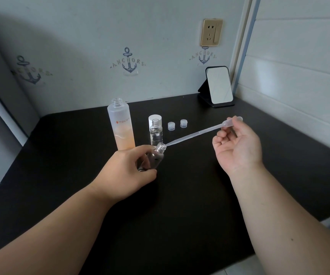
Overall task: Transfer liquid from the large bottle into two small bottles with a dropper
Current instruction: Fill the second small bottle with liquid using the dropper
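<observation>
**Dropper tip at the mouth of a tilted small bottle**

At the centre of the black desk, you held one small bottle tilted, its open neck leaning toward your right side. Your left hand gripped it around the lower body, fingers and thumb curled on the clear wall; the tilt appeared meant to turn the narrow opening toward the incoming tip. The dropper ran as a long slant from that mouth up to your right hand, which pinched the bulb end between thumb and forefinger, the other fingers loosely curled and the palm turned up. The tip lay at the bottle's mouth; whether it had entered the neck could not be told. Holding the bulb high probably let liquid run down the stem.

Just behind, the second small bottle stood upright and uncapped, in front of a white cap. The large bottle stood to its left, open, with peach-coloured liquid in its lower part. Two small ribbed caps sat to the right, set apart from the bottles. A small mirror stood in the desk's far right corner.
</observation>
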A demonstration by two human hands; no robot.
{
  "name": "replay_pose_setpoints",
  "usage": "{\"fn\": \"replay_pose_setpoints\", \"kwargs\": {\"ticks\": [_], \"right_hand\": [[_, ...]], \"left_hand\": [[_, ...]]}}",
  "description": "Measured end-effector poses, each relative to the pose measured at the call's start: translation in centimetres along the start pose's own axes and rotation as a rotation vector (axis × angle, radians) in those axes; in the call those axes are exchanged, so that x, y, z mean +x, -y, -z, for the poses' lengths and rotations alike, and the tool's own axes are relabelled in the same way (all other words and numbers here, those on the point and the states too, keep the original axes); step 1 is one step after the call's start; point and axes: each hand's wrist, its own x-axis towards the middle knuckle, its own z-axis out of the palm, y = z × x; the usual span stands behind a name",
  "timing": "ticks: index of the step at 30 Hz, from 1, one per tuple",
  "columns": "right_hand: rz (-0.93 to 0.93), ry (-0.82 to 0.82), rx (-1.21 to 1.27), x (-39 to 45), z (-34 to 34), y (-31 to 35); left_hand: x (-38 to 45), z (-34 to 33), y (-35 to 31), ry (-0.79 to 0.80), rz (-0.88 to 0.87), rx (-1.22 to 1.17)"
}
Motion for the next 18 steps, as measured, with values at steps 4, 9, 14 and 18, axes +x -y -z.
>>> {"fn": "replay_pose_setpoints", "kwargs": {"ticks": [4,9,14,18], "right_hand": [[-0.011,0.01,-0.009,-0.07,0.01,0.03],[-0.024,0.024,-0.012,-0.08,-0.03,-0.04],[-0.027,0.02,-0.006,-0.07,0.0,0.07],[-0.014,0.031,-0.016,-0.01,0.13,-0.04]], "left_hand": [[-0.03,-0.04,0.15,-0.019,-0.002,0.004],[-0.08,-0.08,0.13,-0.026,-0.009,0.003],[0.01,-0.13,0.23,-0.023,-0.006,0.006],[-0.01,-0.12,0.33,-0.021,-0.001,0.014]]}}
